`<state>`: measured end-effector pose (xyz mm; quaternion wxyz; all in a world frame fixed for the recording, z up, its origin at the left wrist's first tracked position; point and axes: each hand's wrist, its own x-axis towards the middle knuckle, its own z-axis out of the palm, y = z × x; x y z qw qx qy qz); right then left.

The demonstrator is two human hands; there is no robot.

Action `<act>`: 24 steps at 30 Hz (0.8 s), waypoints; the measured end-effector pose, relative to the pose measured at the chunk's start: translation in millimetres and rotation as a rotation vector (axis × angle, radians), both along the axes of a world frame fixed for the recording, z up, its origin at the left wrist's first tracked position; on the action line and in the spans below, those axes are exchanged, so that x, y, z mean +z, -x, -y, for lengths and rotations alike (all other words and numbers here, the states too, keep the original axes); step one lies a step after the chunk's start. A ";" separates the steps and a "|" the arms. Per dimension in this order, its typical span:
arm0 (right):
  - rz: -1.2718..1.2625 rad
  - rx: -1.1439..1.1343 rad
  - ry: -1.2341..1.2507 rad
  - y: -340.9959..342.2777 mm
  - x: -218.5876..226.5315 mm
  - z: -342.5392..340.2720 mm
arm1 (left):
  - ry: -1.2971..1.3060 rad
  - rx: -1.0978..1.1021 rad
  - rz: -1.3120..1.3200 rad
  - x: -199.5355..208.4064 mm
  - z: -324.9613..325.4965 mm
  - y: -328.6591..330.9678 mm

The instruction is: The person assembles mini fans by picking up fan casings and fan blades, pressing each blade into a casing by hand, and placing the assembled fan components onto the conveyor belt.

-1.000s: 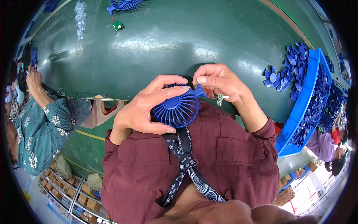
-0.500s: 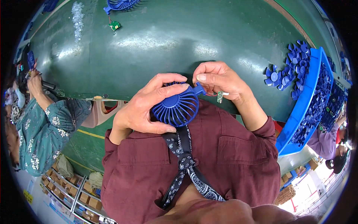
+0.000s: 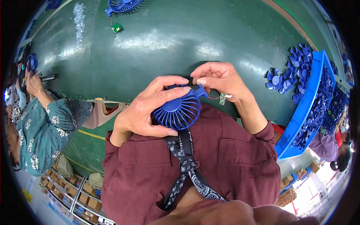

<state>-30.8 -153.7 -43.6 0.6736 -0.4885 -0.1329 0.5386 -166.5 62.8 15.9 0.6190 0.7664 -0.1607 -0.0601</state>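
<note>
A round blue fan housing (image 3: 179,108) with a ribbed grille sits in my left hand (image 3: 144,107), whose fingers and thumb wrap its rim. From its short blue stem (image 3: 201,91) a thin red wire runs to a small green circuit board (image 3: 222,99) with a white piece on it. The board hangs beside the palm of my right hand (image 3: 221,80). The thumb and forefinger of that hand come together just above the stem, the other fingers curled. Whatever lies between those fingers is hidden.
On the green table (image 3: 150,63), another blue fan housing (image 3: 123,5) with its green board (image 3: 116,27) lies far off, near small clear pieces (image 3: 79,22). Blue fan blades (image 3: 290,75) lie beside a blue bin (image 3: 300,127) at right. A co-worker in a patterned sleeve (image 3: 56,120) sits left.
My right hand has shifted slightly at the stem, and the red wire and board now show more openly below it. The left co-worker's blue fan has turned so its round face shows.
</note>
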 end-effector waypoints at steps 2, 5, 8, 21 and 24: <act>0.048 0.017 0.020 -1.9 1.2 2.7 | -0.008 0.008 0.009 1.1 0.3 0.7; 0.076 0.042 0.050 -6.0 8.7 5.6 | -0.033 0.000 0.025 2.8 1.0 1.4; 0.057 0.042 0.052 -5.5 12.0 6.7 | -0.039 0.009 0.027 4.2 2.3 2.9; 0.021 -0.012 0.053 2.5 21.7 3.6 | -0.071 0.007 0.020 7.9 0.6 4.1; -0.001 0.010 0.048 2.4 23.4 5.3 | -0.062 0.009 0.016 6.3 1.6 5.6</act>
